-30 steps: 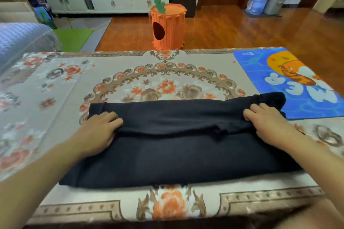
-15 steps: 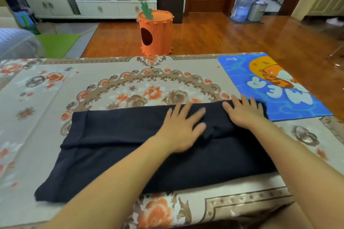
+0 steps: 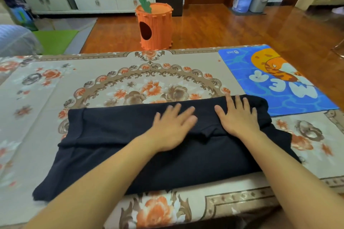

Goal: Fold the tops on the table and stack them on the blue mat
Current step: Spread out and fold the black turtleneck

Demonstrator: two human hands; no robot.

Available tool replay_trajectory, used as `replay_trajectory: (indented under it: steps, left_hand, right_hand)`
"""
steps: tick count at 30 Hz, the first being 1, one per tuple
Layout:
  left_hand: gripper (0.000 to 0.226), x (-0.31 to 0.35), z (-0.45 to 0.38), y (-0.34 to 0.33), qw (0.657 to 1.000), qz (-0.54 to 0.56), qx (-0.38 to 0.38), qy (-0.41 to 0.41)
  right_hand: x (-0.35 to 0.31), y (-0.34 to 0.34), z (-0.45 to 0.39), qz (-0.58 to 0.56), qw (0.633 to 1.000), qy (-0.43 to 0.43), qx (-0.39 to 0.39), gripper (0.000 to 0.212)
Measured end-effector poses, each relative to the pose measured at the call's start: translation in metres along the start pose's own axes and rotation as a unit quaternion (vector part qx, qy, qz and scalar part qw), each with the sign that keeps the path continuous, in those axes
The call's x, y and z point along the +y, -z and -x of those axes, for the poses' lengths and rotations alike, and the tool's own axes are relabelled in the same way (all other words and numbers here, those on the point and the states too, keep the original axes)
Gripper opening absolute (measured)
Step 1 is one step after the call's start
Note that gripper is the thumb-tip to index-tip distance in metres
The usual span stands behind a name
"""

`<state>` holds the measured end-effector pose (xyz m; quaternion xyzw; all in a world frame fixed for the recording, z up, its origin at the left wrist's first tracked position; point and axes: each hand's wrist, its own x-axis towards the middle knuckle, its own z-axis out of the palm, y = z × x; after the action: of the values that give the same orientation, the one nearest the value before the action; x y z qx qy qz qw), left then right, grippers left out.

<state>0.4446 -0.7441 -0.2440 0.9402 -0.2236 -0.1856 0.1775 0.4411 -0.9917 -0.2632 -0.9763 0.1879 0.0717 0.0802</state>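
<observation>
A dark navy top point(image 3: 104, 147) lies across the floral table cover, folded lengthwise into a wide band with its far edge doubled over. My left hand point(image 3: 172, 127) presses flat on the middle of the fold, fingers spread. My right hand point(image 3: 237, 116) lies flat on the top's right part, fingers straight and pointing away from me. The blue mat point(image 3: 290, 102) with an orange cartoon print lies at the table's far right, and the top's right end just overlaps its near corner.
The floral table cover point(image 3: 37, 98) spreads out to the left and beyond the top. Past the table's far edge, an orange carrot-shaped bin point(image 3: 154, 28) stands on the wooden floor. A water bottle and a metal bin sit by the door.
My left hand moved from the top's left end to its middle and flattened out. My right hand uncurled and now lies flat. The far edge stays folded over.
</observation>
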Motion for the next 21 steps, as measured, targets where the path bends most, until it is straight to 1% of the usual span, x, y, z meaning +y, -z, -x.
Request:
replay_trajectory:
  steps: [1, 2, 3, 4, 6, 8, 9, 10, 12, 13, 15, 17, 18, 19, 20, 21]
  left_hand:
    - [0.061, -0.015, 0.006, 0.010, 0.999, -0.018, 0.041, 0.024]
    - [0.063, -0.034, 0.015, 0.020, 0.992, -0.060, 0.094, 0.059]
    - [0.065, -0.056, 0.025, 0.028, 0.979, -0.102, 0.139, 0.106]
    - [0.066, -0.079, 0.037, 0.035, 0.965, -0.129, 0.164, 0.158]
    - [0.068, -0.122, 0.063, 0.040, 0.946, -0.137, 0.159, 0.248]
    - [0.071, -0.146, 0.083, 0.030, 0.938, -0.122, 0.131, 0.295]
    - [0.071, -0.152, 0.089, 0.021, 0.938, -0.124, 0.126, 0.299]
    - [0.070, -0.154, 0.091, 0.014, 0.938, -0.125, 0.131, 0.294]
    - [0.068, -0.156, 0.090, 0.010, 0.941, -0.117, 0.146, 0.280]
    - [0.067, -0.159, 0.089, 0.011, 0.943, -0.110, 0.153, 0.276]
    - [0.063, -0.170, 0.094, 0.019, 0.939, -0.073, 0.181, 0.282]
    - [0.062, -0.187, 0.108, 0.032, 0.922, -0.031, 0.221, 0.317]
    - [0.063, -0.196, 0.116, 0.039, 0.914, -0.029, 0.232, 0.333]
    - [0.064, -0.203, 0.126, 0.045, 0.914, -0.030, 0.234, 0.330]
    - [0.066, -0.206, 0.135, 0.051, 0.927, -0.029, 0.229, 0.297]
    - [0.067, -0.208, 0.143, 0.055, 0.947, -0.033, 0.216, 0.234]
  right_hand:
    - [-0.001, 0.002, 0.001, 0.003, 1.000, 0.002, 0.001, 0.076]
    - [-0.001, 0.001, 0.002, 0.007, 1.000, 0.004, 0.006, 0.076]
    - [-0.003, 0.001, 0.003, 0.012, 1.000, 0.003, 0.011, 0.075]
    - [-0.006, 0.002, 0.005, 0.017, 1.000, 0.000, 0.016, 0.075]
    - [-0.022, 0.010, 0.012, 0.019, 0.999, 0.007, 0.042, 0.074]
    - [-0.049, 0.018, 0.024, 0.003, 0.994, 0.071, 0.083, 0.072]
    - [-0.064, 0.019, 0.033, -0.005, 0.990, 0.113, 0.086, 0.072]
    - [-0.077, 0.015, 0.041, -0.006, 0.986, 0.151, 0.073, 0.072]
    - [-0.092, -0.004, 0.055, 0.026, 0.980, 0.197, 0.025, 0.073]
    - [-0.092, -0.015, 0.059, 0.046, 0.978, 0.202, 0.005, 0.073]
    - [-0.088, -0.025, 0.059, 0.055, 0.979, 0.198, -0.006, 0.072]
    - [-0.086, -0.026, 0.059, 0.047, 0.979, 0.198, 0.008, 0.070]
    - [-0.086, -0.026, 0.060, 0.042, 0.978, 0.203, 0.023, 0.069]
    - [-0.086, -0.026, 0.061, 0.037, 0.977, 0.208, 0.036, 0.068]
    - [-0.086, -0.027, 0.063, 0.029, 0.976, 0.212, 0.048, 0.068]
    - [-0.086, -0.028, 0.064, 0.022, 0.975, 0.212, 0.055, 0.070]
